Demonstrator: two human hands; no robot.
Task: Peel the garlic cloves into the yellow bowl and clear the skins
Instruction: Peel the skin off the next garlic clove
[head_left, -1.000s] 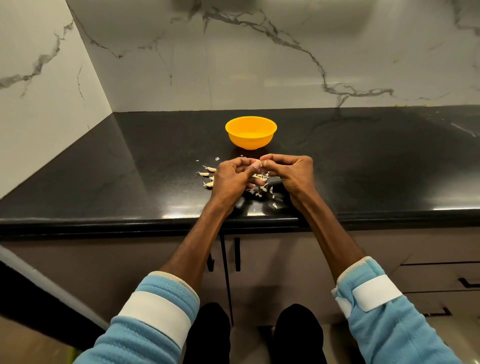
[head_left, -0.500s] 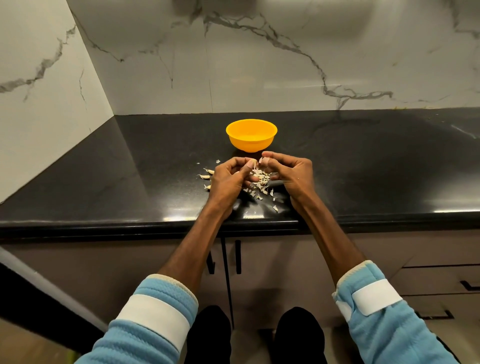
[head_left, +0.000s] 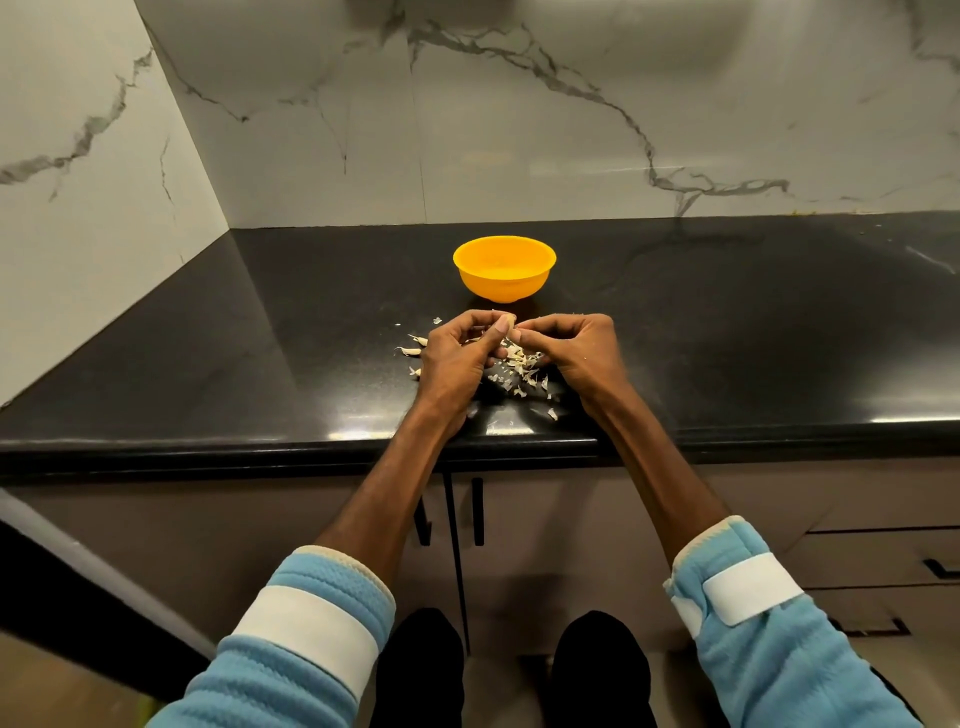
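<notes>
Black stone countertop, glossy under the light, runs beneath a white marble wall veined in grey, and both hands are right in the middle of it. Left hand comes in with the wrist low near the counter's front edge, knuckles arched up, fingers curled in tight and the thumb pointing across toward the other hand. Right hand mirrors it, wrist bent, fingers hooked inward so the tips meet the left thumb. Between those fingertips sits a garlic clove, just a pale sliver showing, pinched from both sides and held a little above the surface.

Below and between the palms lies a heap of skins, papery pale flakes scattered on the black stone, a few strays trailing toward the front edge. Off beside the left hand, a few unpeeled cloves lie on the counter, partly hidden by the knuckles.

Yellow bowl stands upright just beyond the hands, toward the wall, close but not touching them; what it holds cannot be made out from this angle.

Both forearms stretch forward bare, light blue sleeves pushed back, each banded with a white strap. Grey cabinet doors with dark handles show under the counter.
</notes>
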